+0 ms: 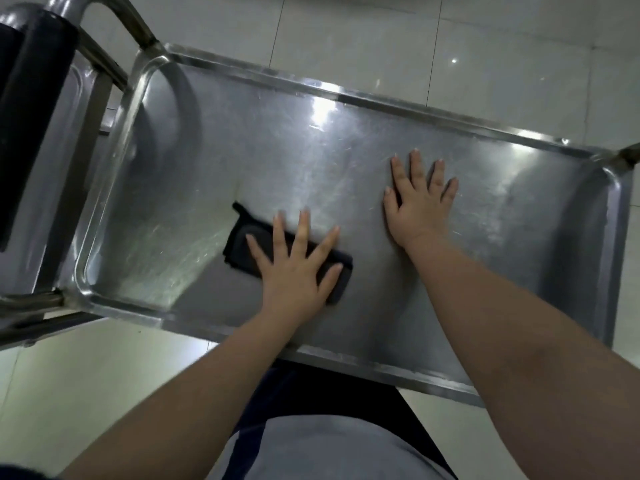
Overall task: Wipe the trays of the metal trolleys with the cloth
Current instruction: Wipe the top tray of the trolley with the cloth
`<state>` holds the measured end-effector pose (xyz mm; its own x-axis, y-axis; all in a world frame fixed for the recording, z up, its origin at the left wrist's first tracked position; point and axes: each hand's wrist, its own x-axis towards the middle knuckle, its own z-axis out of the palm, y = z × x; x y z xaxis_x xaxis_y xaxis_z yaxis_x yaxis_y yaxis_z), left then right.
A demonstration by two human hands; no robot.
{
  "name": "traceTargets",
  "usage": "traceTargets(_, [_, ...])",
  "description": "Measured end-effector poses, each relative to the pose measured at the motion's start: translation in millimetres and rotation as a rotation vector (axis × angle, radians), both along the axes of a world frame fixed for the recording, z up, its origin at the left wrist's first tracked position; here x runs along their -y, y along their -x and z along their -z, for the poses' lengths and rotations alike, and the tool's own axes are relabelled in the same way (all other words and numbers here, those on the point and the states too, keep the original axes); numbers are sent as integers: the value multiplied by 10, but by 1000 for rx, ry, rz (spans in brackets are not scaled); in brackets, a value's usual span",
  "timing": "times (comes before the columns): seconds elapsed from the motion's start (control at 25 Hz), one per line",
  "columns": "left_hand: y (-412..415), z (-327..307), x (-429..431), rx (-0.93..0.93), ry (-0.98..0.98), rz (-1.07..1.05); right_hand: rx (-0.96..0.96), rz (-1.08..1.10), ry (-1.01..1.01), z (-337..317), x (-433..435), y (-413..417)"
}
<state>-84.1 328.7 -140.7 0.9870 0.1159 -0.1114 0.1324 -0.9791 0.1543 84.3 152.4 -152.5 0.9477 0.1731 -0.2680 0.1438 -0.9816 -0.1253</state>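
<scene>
The top tray [214, 140] of a metal trolley fills the head view, shiny and scratched, with a raised rim all round. A folded dark cloth [242, 242] lies flat on the tray's near left part. My left hand [294, 268] presses down on the cloth with straight, spread fingers and covers its right half. My right hand [420, 202] lies flat on the bare metal to the right of the cloth, fingers spread and pointing away from me.
The trolley's handle bar [104, 15] with a black grip [31, 109] rises at the upper left, over a lower shelf. Pale floor tiles [450, 46] surround the trolley. My torso stands against the tray's near rim [398, 370].
</scene>
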Motion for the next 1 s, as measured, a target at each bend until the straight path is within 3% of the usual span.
traceTargets(0.12, [300, -88, -75, -10, 17, 2, -73, -11, -37, -83, 56, -36])
traceTargets(0.24, [-58, -147, -214, 4, 15, -120, -69, -18, -41, -173, -22, 183])
traceTargets(0.36, [-371, -63, -215, -123, -86, -85, -18, -36, -21, -139, -160, 826])
traceTargets(0.6, [-835, 3, -211, -60, -66, -64, 47, 11, -25, 48, -154, 1081])
traceTargets(0.76, [-159, 14, -252, -46, -59, 10, 47, -2, -19, 68, -158, 1103])
traceTargets(1.0, [540, 1, -638, -95, -35, -175, 20, -17, -49, 39, -129, 1081])
